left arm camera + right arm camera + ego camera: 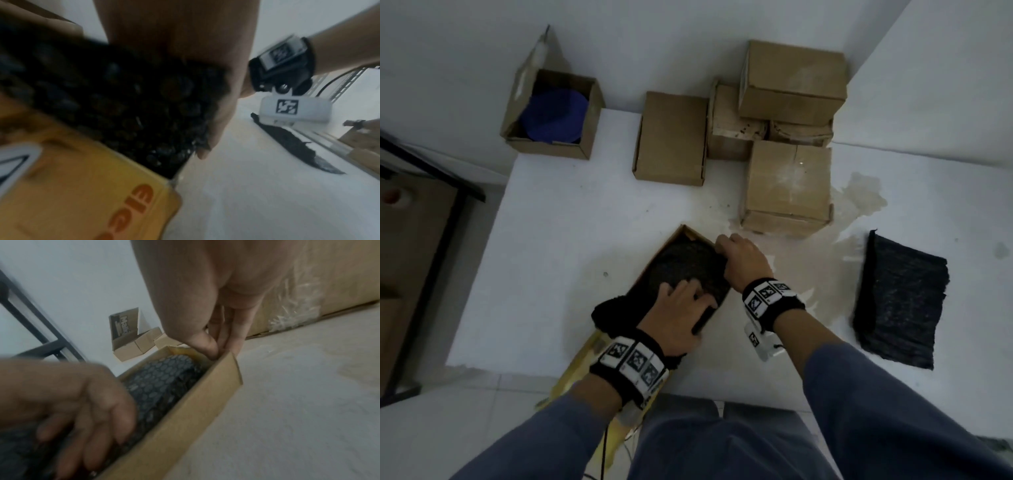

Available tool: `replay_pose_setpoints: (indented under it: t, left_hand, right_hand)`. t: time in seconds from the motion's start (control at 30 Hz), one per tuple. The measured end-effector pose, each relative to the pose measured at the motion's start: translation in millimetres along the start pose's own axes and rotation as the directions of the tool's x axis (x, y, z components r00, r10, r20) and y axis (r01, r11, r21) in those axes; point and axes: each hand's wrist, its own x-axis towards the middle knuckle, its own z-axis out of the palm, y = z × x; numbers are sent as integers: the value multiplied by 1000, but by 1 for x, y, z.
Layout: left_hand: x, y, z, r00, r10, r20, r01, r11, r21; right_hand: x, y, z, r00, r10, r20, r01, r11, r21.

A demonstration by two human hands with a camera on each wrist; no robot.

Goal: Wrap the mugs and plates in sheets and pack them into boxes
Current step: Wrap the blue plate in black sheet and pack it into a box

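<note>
I am pushing a round bundle wrapped in dark bubbly sheet (688,270) down into a long open brown cardboard box (185,410) on the white table (544,274). The bundle is lying inside the box, and one end of the sheet is spilling out over the near end.

My left hand (681,315) is lying on top of the bundle with its fingers spread wide, pressing flat. My right hand (743,257) is at the far corner of the box. Its thumb is inside the wall and its fingers are outside, so it is pinching the cardboard edge (the right wrist view is showing this best).

The box's yellow flap with orange letters (102,203) is hanging open toward me.

Far to the left, a small open cardboard box (551,116) is holding something round and blue (554,116). A closed flat cardboard box (671,137) is sitting in the middle, and a heap of closed cardboard boxes (787,137) is piled just beside it. To my right, a spare folded dark bubbly sheet (900,298) is lying flat on the table.
</note>
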Motion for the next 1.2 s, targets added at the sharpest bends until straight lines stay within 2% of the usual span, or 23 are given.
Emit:
replay_pose_setpoints:
  t: [0.1,0.2,0.3,0.37,0.4,0.43,0.5,0.57,0.63,0.73,0.83,0.9,0.93,1.0,1.03,1.1,1.13,1.2]
  left_hand:
    - [-5,17,19,997,-75,-16,74,996,-41]
    - [-15,16,26,987,-114,-111,111,993,-29]
    - [-34,7,24,952,-156,-263,167,986,21]
    - [-45,-6,24,909,-230,-347,250,968,14]
    - [-50,-11,24,888,-277,-367,294,956,-9]
    - [-52,-14,24,867,-321,-382,335,942,-31]
    - [-54,-11,28,839,-377,-392,368,924,-102]
    - [-50,2,36,853,-342,-394,310,940,-143]
    - [-44,15,45,881,-297,-369,258,954,-153]
    - [-47,14,49,879,-359,-314,285,923,-258]
    - [-58,-1,40,870,-440,-223,352,870,-344]
    - [-65,-11,35,884,-435,-170,361,868,-342]
    - [-67,-14,32,883,-428,-195,344,870,-353]
    - [-63,-13,31,847,-421,-324,279,872,-403]
    - [-57,-13,31,833,-424,-354,259,866,-428]
    - [-44,-11,33,840,-455,-295,301,843,-445]
    - [-37,-11,33,844,-483,-235,354,828,-435]
    - [-26,-11,33,834,-531,-153,435,801,-411]
  right_hand:
    - [-5,10,-6,999,40,23,-41,998,47]
    - [-23,20,-8,995,34,96,-41,996,77]
    - [-51,23,-2,970,-37,238,-3,986,168]
    - [-69,20,5,931,-85,354,45,992,121]
    - [-75,18,7,930,-106,352,93,994,54]
    - [-79,15,7,949,-134,285,140,990,0]
    - [-73,12,5,972,-223,70,224,975,-1]
    - [-53,10,4,957,-290,-26,289,957,-27]
    - [-33,6,0,955,-293,55,295,954,-44]
    - [-24,2,-5,943,-273,189,287,956,-55]
    - [-47,7,-2,922,-263,285,283,959,-30]
    - [-68,10,3,913,-248,324,284,956,-68]
    - [-76,9,4,919,-223,326,274,954,-120]
    - [-77,1,4,943,-216,254,272,938,-214]
    - [-72,-6,5,947,-252,198,295,927,-232]
    - [-54,-21,9,920,-376,109,391,893,-224]
    - [-43,-29,11,896,-431,111,445,869,-216]
    - [-24,-42,15,860,-461,219,507,817,-274]
